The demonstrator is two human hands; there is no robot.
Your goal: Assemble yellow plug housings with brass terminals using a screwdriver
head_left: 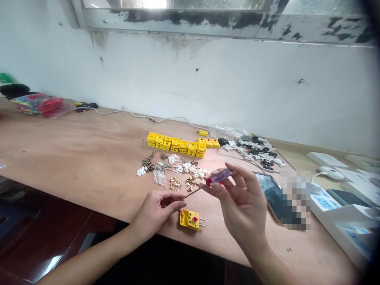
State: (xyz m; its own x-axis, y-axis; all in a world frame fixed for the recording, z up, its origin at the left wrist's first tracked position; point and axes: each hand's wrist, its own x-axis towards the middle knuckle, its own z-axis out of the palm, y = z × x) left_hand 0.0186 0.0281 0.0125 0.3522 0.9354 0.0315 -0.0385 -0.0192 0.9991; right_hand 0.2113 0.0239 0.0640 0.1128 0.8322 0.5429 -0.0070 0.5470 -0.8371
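Over the wooden counter (pixel 74 146), your right hand (pixel 242 206) pinches the light, stiff purple-handled screwdriver (pixel 218 177) by its smooth grip, right of centre, while your narrowly curled left hand (pixel 156 215), its hold unclear, sits beside the yellow connector block (pixel 189 219).

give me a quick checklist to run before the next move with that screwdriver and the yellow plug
1. Purple-handled screwdriver secure in the right hand: ok, handle pinched between thumb and fingers.
2. Left hand at the shaft tip: cannot tell whether its fingertips hold a small part there.
3. Yellow two-pin plug steady: ok, lying on the wooden table below the hands, pins pointing right, apart from both hands.
4. Red part on the plug: cannot tell what it is from this view.
5. Brass parts away from the plug: ok, in small piles farther up the table.
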